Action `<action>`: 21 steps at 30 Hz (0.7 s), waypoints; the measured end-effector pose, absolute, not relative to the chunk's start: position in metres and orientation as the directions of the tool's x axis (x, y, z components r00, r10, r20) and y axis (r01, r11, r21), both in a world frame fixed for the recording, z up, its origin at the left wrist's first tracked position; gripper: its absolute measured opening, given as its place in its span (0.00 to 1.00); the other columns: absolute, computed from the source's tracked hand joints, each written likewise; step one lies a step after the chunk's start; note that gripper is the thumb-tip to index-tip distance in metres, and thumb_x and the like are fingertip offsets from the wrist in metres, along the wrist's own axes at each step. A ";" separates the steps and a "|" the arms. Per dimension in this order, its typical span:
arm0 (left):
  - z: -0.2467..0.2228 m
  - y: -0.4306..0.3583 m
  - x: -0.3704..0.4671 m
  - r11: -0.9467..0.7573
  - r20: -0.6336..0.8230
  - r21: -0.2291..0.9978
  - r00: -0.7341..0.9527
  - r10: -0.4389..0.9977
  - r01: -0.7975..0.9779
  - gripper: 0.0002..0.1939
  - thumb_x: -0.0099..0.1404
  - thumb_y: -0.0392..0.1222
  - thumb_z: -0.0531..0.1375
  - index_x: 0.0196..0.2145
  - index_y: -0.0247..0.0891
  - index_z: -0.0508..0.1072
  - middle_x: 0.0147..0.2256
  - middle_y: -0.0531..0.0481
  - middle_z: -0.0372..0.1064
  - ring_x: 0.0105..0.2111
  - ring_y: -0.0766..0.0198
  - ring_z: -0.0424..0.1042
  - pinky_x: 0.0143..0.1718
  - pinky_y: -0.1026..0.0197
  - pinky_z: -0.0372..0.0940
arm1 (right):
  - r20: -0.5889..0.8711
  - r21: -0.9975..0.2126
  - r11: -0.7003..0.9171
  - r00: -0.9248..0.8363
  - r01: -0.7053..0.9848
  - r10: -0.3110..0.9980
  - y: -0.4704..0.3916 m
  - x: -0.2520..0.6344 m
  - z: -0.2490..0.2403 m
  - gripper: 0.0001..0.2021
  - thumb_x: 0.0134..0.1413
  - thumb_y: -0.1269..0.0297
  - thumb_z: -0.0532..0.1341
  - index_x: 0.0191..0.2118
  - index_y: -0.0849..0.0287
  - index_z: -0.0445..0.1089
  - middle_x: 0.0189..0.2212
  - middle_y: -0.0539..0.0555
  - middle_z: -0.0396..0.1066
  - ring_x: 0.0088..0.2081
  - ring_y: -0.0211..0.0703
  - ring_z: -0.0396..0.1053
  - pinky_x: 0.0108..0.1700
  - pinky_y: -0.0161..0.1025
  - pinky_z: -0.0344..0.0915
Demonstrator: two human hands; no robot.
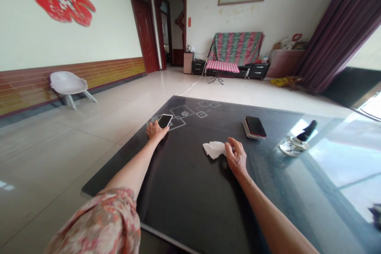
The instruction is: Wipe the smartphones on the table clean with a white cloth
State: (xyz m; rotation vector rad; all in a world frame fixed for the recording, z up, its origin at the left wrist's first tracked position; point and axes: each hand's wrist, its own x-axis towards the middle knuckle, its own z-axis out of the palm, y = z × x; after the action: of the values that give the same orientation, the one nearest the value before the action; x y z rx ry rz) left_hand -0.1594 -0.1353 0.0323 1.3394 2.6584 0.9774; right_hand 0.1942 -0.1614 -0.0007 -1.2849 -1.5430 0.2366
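A phone [165,121] with a white frame and dark screen is at the far left part of the black table [190,190]. My left hand [156,130] grips its near end, thumb on the right side and fingers on the left. A crumpled white tissue [213,149] is at the middle of the table, its right end between the thumb and fingers of my right hand [236,154]. Beyond that hand, to the right, lies a stack of phones or similar flat items [254,127], dark on top.
On the table's right stands a clear bottle [293,145] with a black top. Past the table are a small table with a striped cloth [222,66] and a covered piece of furniture [236,47]. A white chair [69,83] stands by the left wall.
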 end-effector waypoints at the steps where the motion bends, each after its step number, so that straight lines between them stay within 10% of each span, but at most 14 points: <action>1: 0.028 -0.135 -0.162 0.464 0.246 0.521 -0.646 0.723 0.717 0.35 0.50 0.56 0.64 0.52 0.36 0.66 0.53 0.33 0.62 0.54 0.37 0.60 0.53 0.41 0.56 | 0.616 -0.682 0.424 0.155 0.595 0.773 -0.162 0.195 0.003 0.19 0.55 0.54 0.53 0.46 0.60 0.70 0.44 0.61 0.70 0.45 0.50 0.69 0.50 0.48 0.65; 8: 0.009 -0.122 -0.164 0.419 0.321 0.372 -0.538 0.780 0.829 0.29 0.58 0.52 0.58 0.53 0.32 0.66 0.48 0.33 0.66 0.51 0.42 0.63 0.53 0.45 0.56 | 0.713 -0.522 0.645 -0.130 0.557 0.689 -0.121 0.131 0.051 0.14 0.54 0.64 0.53 0.44 0.57 0.71 0.46 0.58 0.70 0.48 0.47 0.68 0.54 0.44 0.63; 21: -0.004 -0.111 -0.169 0.426 0.424 0.319 -0.530 0.734 0.847 0.31 0.56 0.50 0.60 0.55 0.32 0.66 0.44 0.35 0.67 0.46 0.43 0.65 0.50 0.46 0.59 | 0.343 -0.543 0.592 -0.486 0.595 0.804 -0.014 -0.062 0.006 0.23 0.51 0.72 0.53 0.55 0.60 0.63 0.57 0.60 0.63 0.57 0.52 0.60 0.59 0.51 0.56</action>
State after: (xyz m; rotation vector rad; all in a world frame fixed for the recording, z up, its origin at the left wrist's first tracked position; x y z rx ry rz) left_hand -0.1691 -0.1111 -0.0043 1.5979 2.8327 0.8568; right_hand -0.0619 -0.0141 0.0063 -1.1057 -2.2478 0.4767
